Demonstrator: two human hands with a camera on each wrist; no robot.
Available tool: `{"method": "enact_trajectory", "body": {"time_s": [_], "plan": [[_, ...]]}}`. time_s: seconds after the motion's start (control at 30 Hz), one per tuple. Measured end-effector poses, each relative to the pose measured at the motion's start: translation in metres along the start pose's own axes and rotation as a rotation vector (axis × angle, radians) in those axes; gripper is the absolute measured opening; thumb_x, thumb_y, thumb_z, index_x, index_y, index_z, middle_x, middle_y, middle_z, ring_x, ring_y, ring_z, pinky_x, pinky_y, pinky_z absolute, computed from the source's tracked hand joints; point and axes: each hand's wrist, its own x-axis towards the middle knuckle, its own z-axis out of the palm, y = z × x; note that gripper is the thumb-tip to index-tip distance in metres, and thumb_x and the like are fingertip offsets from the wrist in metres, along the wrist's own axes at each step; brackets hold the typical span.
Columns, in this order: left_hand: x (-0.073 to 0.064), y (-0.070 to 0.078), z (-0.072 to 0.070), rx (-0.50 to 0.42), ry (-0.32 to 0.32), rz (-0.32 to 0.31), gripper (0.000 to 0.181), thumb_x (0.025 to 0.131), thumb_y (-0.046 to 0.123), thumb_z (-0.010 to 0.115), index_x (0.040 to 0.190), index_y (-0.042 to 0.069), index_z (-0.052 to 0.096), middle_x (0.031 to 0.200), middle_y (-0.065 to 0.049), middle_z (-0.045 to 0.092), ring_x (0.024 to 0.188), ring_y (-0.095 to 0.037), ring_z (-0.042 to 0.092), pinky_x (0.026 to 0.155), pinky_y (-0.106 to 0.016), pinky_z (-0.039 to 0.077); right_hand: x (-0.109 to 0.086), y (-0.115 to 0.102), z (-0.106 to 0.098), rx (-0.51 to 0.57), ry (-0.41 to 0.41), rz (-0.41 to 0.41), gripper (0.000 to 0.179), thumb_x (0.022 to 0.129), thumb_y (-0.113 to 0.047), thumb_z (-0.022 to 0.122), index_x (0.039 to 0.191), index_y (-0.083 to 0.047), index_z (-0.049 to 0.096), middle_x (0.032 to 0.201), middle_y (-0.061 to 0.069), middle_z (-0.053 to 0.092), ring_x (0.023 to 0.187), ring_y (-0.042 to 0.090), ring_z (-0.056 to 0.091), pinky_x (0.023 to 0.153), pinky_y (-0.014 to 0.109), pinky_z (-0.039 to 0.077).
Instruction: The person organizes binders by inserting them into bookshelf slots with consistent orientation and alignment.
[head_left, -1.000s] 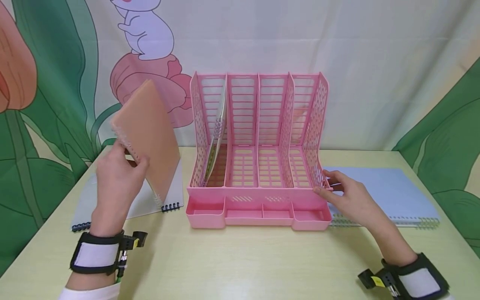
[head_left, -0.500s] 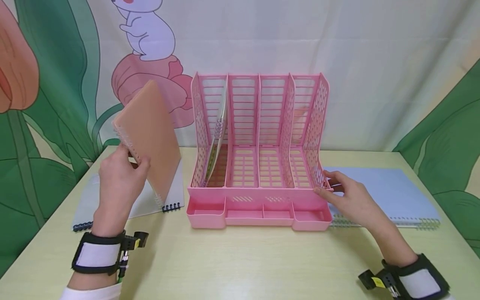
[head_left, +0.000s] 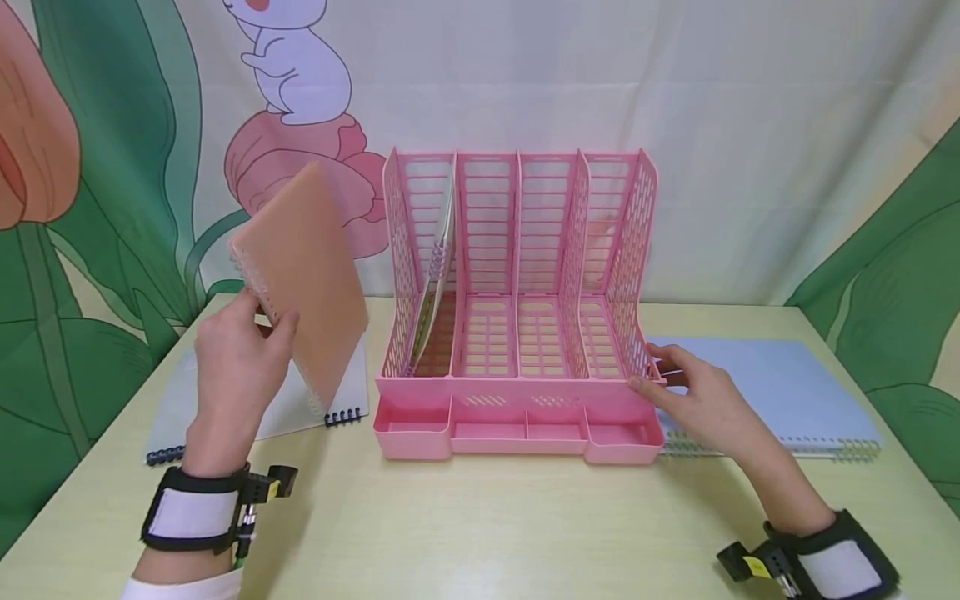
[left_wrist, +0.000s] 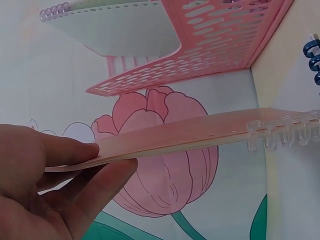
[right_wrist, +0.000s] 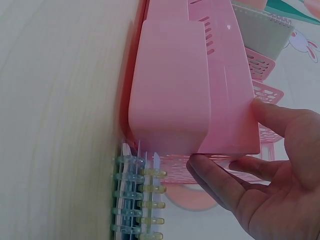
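My left hand [head_left: 238, 367] pinches an orange spiral notebook [head_left: 303, 279] between thumb and fingers near its spiral edge. The notebook is held tilted above white spiral notebooks [head_left: 288, 412] at the left. In the left wrist view, the thumb and fingers press the orange notebook [left_wrist: 175, 135] from both faces. A pink desk organizer [head_left: 517, 417] with upright dividers stands in the middle. One spiral notebook [head_left: 435, 279] leans in its leftmost slot. My right hand [head_left: 705, 396] grips the organizer's right front corner, thumb on the front and fingers at the side, as the right wrist view shows.
Blue-covered spiral notebooks [head_left: 765, 392] lie at the right, partly behind my right hand. Small open trays [head_left: 487, 429] line the organizer's front. A printed curtain [head_left: 750, 167] hangs behind the pale table [head_left: 487, 533].
The orange notebook has swung slightly to the right, its cover turning a little more toward the head camera. The right hand keeps its hold on the organizer.
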Motion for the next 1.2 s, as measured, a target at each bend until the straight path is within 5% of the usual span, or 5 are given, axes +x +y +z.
{"method": "enact_trajectory", "body": {"time_s": [0.33, 0.7, 1.2], "plan": [[-0.002, 0.006, -0.004, -0.028, 0.011, 0.018, 0.029, 0.1, 0.01, 0.066, 0.124, -0.005, 0.064, 0.103, -0.026, 0.071, 0.079, -0.04, 0.071, 0.059, -0.043, 0.054, 0.0, -0.001, 0.0, 0.001, -0.002, 0.006, 0.074, 0.099, -0.045, 0.067, 0.151, 0.002, 0.044, 0.138, 0.024, 0.058, 0.119, 0.04, 0.061, 0.091, 0.054, 0.056], [-0.004, 0.016, -0.01, -0.042, 0.038, 0.024, 0.029, 0.099, 0.012, 0.067, 0.124, -0.003, 0.066, 0.1, -0.024, 0.071, 0.077, -0.038, 0.07, 0.052, -0.012, 0.039, 0.0, -0.001, 0.0, 0.001, 0.001, 0.0, 0.075, 0.099, -0.045, 0.067, 0.151, 0.003, 0.044, 0.139, 0.025, 0.057, 0.119, 0.041, 0.061, 0.091, 0.055, 0.056], [-0.009, 0.033, -0.02, -0.046, 0.082, 0.058, 0.03, 0.099, 0.015, 0.069, 0.123, -0.003, 0.068, 0.098, -0.022, 0.072, 0.075, -0.037, 0.071, 0.053, -0.006, 0.035, -0.001, -0.001, 0.0, -0.003, -0.002, 0.003, 0.075, 0.099, -0.046, 0.066, 0.151, 0.002, 0.043, 0.14, 0.025, 0.057, 0.119, 0.041, 0.06, 0.091, 0.055, 0.055]]}}
